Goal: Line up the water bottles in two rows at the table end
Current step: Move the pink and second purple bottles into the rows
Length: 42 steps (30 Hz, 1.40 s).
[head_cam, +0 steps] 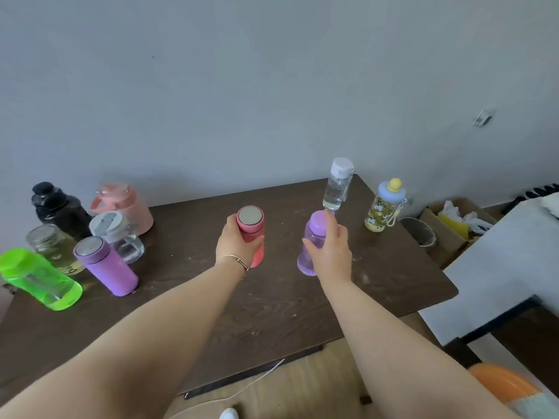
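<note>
My left hand point(234, 244) is wrapped around a red flask with a steel lid point(251, 223) at the middle of the dark wooden table point(272, 297). My right hand point(331, 252) grips a translucent purple bottle point(313, 237) just to its right. At the table's far right end stand a clear bottle with a white cap point(337, 184) and a yellow patterned bottle with a blue lid point(382, 207). Clustered at the left are a black jug point(57, 208), a pink jug point(127, 207), a clear grey-lidded jug point(118, 237), a glass jar point(53, 247), a purple flask point(104, 266) and a lime green bottle point(39, 279).
A grey wall runs behind the table. Right of the table sit a cardboard box with bags point(456, 225), a round bin point(419, 234) and a pale surface point(508, 267). A white cable point(242, 388) lies on the floor below the front edge.
</note>
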Tool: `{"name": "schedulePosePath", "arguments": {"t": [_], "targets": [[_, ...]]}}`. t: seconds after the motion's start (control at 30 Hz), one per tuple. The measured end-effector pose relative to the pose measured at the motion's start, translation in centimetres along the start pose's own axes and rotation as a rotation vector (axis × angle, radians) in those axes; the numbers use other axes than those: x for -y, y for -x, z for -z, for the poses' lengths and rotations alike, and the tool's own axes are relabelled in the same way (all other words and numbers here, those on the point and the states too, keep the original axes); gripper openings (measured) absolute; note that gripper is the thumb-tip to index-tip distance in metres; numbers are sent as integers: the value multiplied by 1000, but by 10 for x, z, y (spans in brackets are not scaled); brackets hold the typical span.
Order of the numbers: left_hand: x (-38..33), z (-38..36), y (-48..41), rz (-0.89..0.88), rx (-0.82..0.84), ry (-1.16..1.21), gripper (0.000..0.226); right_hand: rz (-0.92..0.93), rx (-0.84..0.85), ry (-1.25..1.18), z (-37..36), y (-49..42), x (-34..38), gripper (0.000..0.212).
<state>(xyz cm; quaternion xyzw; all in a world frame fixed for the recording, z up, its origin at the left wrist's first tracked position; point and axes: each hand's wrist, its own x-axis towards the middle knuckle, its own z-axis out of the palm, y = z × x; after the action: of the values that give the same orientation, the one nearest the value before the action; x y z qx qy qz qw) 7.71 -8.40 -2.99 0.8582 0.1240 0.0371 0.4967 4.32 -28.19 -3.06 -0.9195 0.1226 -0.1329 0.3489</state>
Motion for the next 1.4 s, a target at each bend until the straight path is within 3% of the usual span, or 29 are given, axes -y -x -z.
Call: {"name": "schedulePosePath", "arguments": {"t": [0.33, 0.77, 1.07, 1.4], "targets": [[65, 90, 41, 94, -88, -18, 67, 76, 122, -95, -41, 60, 66, 91], [162, 241, 62, 140, -154, -82, 58, 12, 259, -178, -152, 147, 176, 104], [224, 327, 52, 195, -238, -105, 62, 72, 344, -182, -233, 184, 246, 86], [275, 375, 38, 238, -257, -68, 65, 144, 384, -129, -286, 209, 284, 82]]}}
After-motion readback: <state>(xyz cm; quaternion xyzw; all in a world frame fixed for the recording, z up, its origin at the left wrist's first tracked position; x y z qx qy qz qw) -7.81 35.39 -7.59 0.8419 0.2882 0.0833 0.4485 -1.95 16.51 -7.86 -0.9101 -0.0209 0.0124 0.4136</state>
